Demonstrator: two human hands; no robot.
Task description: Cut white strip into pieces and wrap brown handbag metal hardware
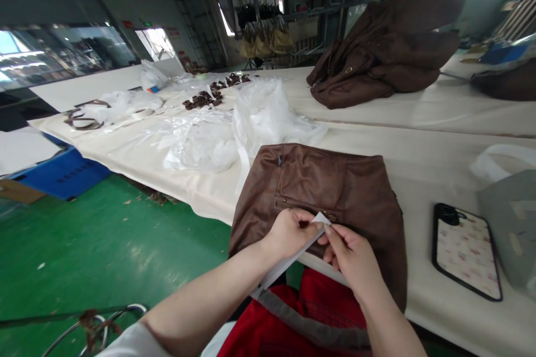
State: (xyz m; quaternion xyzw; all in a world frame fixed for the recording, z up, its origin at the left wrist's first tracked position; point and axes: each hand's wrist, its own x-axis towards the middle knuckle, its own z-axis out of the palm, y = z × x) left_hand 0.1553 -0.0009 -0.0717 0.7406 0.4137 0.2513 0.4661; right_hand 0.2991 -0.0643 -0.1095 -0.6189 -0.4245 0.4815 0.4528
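A white strip (288, 263), flat like paper or tape, runs up between my hands, its upper end above a brown leather-look bag (368, 189). My left hand (291, 230) is closed on the strip near that end. From the other side, my right hand (345, 242) pinches the tip between thumb and fingers. The bag lies flat on the table's front edge, with a zipper and a small metal piece just beyond my fingers. My fingers and the strip hide part of the bag's near side.
Crumpled clear plastic bags (263, 117) lie beyond the brown bag. A pile of brown bags (389, 50) stands at the back right. A phone in a patterned case (467, 251) rests at right beside a grey translucent container (513, 223). Blue box (69, 170) at left.
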